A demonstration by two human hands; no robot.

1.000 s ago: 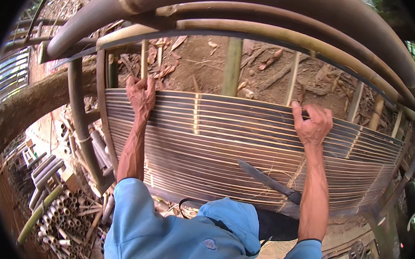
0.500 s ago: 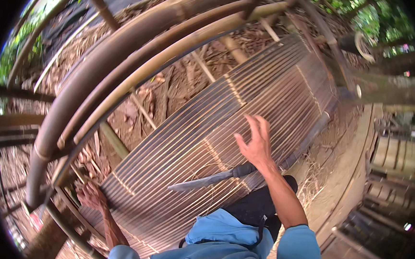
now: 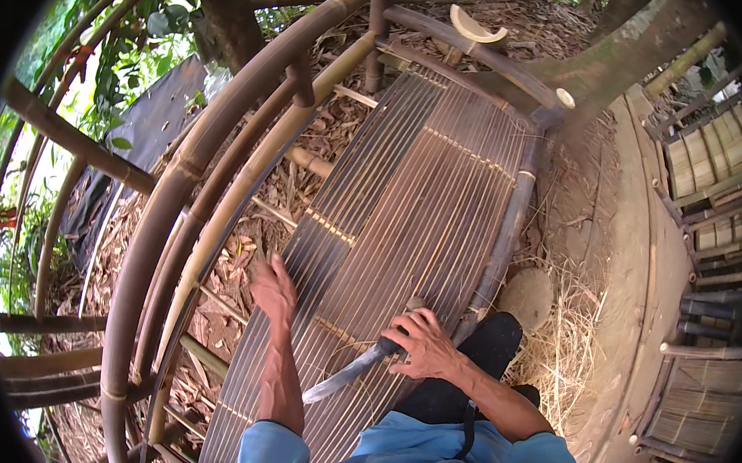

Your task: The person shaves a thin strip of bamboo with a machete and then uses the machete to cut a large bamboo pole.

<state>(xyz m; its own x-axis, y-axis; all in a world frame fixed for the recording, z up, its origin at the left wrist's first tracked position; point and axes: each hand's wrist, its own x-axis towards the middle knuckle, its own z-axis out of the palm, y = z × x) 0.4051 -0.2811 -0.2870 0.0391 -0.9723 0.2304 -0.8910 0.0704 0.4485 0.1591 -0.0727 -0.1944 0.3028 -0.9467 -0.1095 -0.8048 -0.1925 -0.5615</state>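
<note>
1. Knife (image 3: 346, 373): lower centre of the frame, over the slatted counter (image 3: 424, 209), blade towards lower left.
2. Right hand (image 3: 427, 347): fingers bent over the knife's handle; cannot tell how tightly.
3. Left hand (image 3: 274, 293): well apart, loosely open, by the counter's left edge; contact unclear.
4. Rails (image 3: 188, 167): left of centre.

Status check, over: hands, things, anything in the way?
Right hand on knife. Left hand at left edge of slatted panel. Possibly in the way: knife over panel.
</note>
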